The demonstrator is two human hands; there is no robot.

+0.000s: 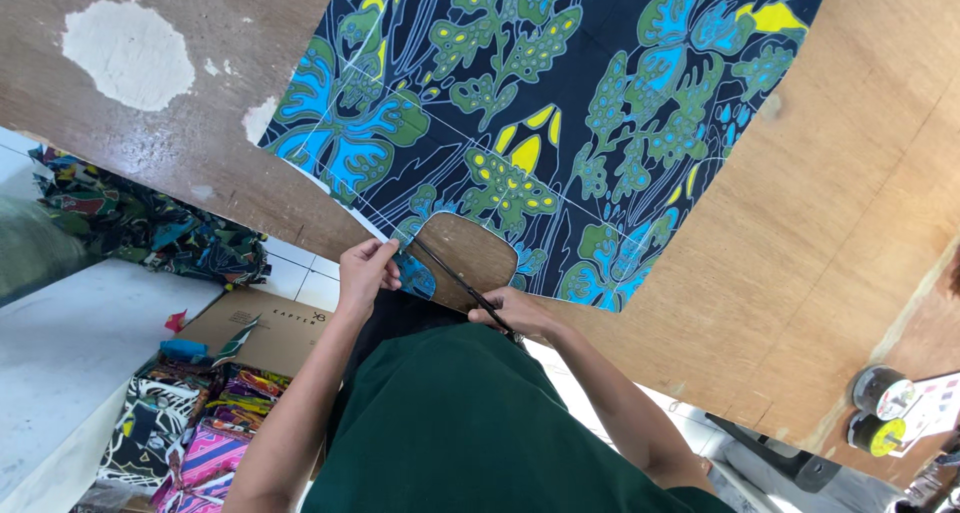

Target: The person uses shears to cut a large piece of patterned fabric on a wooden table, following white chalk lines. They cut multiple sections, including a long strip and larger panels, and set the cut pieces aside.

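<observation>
scissors at the curved cutout of a printed cloth

a dark cloth [560, 123] printed with green, blue and yellow leaf shapes lies flat on the wooden surface [830, 233], its near edge toward the person. white chalk lines cross it, and a rounded cutout at that edge shows bare wood. the right hand [515, 313] is closed around the handles of black scissors [462, 285], whose blades run across the cutout toward its left rim. the left hand [368, 271] pinches the cloth edge just beside the blade tips, fingers closed on a small blue-patterned flap.

the blades look nearly shut, though they are too thin in this view to be sure.

risk, as a judgement: the left fingertips sit very near the tips, so a quick snip could nick them. if the pinched flap slackens or folds, the cut may stray off the chalk line and leave a ragged curve.

off the surface's edge, a cardboard box [265, 328] and a heap of bright folded fabrics [200, 433] sit below; two thread spools [880, 413] lie to the right.
</observation>
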